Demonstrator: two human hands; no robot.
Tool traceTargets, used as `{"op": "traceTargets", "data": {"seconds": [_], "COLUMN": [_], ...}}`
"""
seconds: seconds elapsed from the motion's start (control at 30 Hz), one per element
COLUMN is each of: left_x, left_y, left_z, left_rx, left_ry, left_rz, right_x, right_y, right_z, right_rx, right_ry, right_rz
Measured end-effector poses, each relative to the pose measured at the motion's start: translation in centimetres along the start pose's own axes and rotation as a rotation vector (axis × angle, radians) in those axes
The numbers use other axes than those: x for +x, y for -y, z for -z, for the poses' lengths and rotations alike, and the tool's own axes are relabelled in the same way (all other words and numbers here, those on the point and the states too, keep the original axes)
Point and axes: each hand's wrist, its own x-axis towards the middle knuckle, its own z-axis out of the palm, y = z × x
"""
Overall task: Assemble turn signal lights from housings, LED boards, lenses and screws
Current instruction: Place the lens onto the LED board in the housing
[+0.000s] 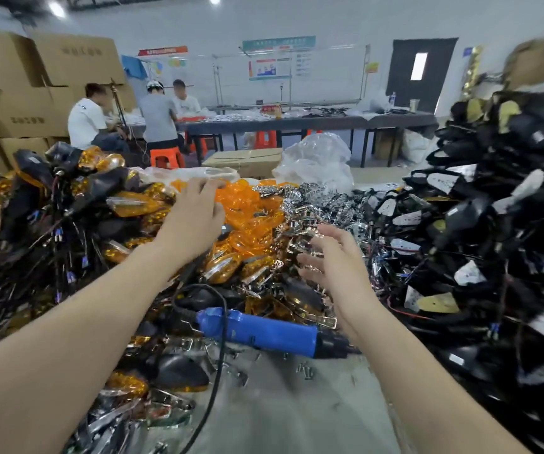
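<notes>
My left hand (pixel 193 217) hovers with spread fingers over a heap of orange lenses (pixel 247 204) at the table's middle back, holding nothing. My right hand (pixel 336 260) is stretched out, fingers loose and empty, just before a pile of chrome reflector pieces (pixel 313 204). Black housings with white LED boards and wires (pixel 454 217) are heaped high on the right. Assembled amber lights with black bodies and wires (pixel 67 204) fill the left. A blue electric screwdriver (pixel 264 332) lies on the table under my right forearm, its black cord trailing toward me.
Grey table surface (pixel 280 404) shows near me, strewn with small screws (pixel 306 375) and chrome bits. A clear plastic bag (pixel 316 162) and a cardboard box (pixel 244 162) stand behind the piles. Three people sit at a long table at the back left beside stacked cartons (pixel 18 93).
</notes>
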Motion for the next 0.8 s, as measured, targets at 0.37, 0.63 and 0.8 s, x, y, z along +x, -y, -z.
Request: {"op": "traceTargets", "data": {"seconds": [0.37,0.63,0.8], "left_x": [-2.5,-3.5,-1.0], "left_y": [-7.7,-14.6,-19.5], "left_z": [-8.0,-11.4,-15.2], "left_rx": [-0.136,-0.375,-0.421], "left_ry": [0.518,0.529,0.420], "left_rz": [-0.085,-0.182,-0.189], "right_x": [1.6,5.0,6.5], "right_y": [-1.6,-0.5,0.5], "right_z": [5.8,8.2,10.2], "right_rx": [0.085,-0.150,-0.172], "right_ry": [-0.210,-0.221,-0.374], "right_rz": [0.004,0.269,0.425]}}
